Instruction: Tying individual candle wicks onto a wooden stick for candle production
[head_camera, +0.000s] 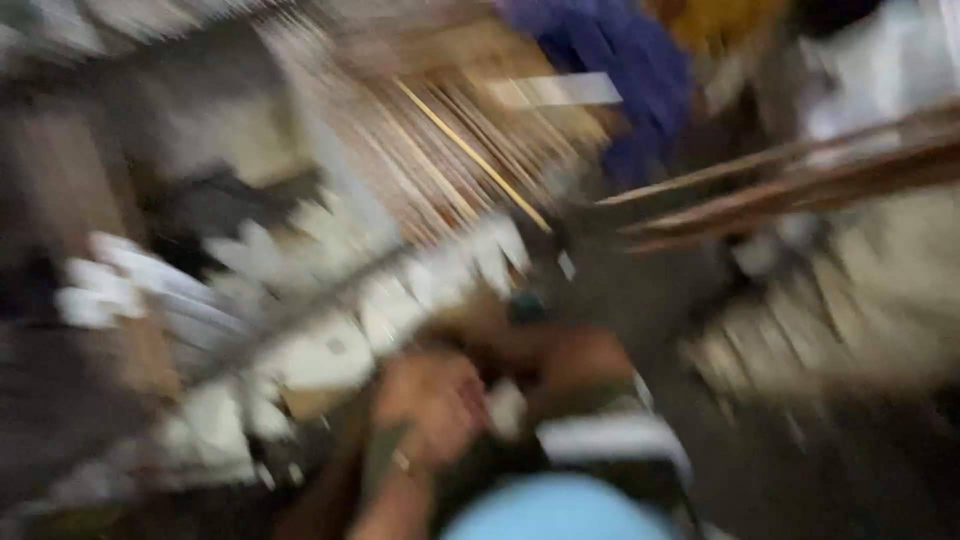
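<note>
The whole view is smeared by motion, so little can be told for sure. Two hands meet low in the middle. The left hand (430, 405) has its fingers curled, with a dark band at the wrist, but whether it grips anything cannot be told. The right hand (580, 360) lies just beside it, its fingers also bent inward; its hold is equally unclear. Between the two hands sits a small white piece (507, 408), touching or nearly touching both, its shape lost in the blur. A pale blue rounded shape (560, 512) is cut off by the lower edge, right below the hands.

To the left and above the hands spreads a scatter of white scraps (320, 355) on a dark surface that may be a floor or a table. Behind them lies a bundle of thin sticks (450, 160), tan and yellow, running on a slant. A blue cloth (620, 70) sits at the top, and brown wooden strips (800, 180) cross the right side. Someone in white (880, 60) is partly cut off at the upper right corner.
</note>
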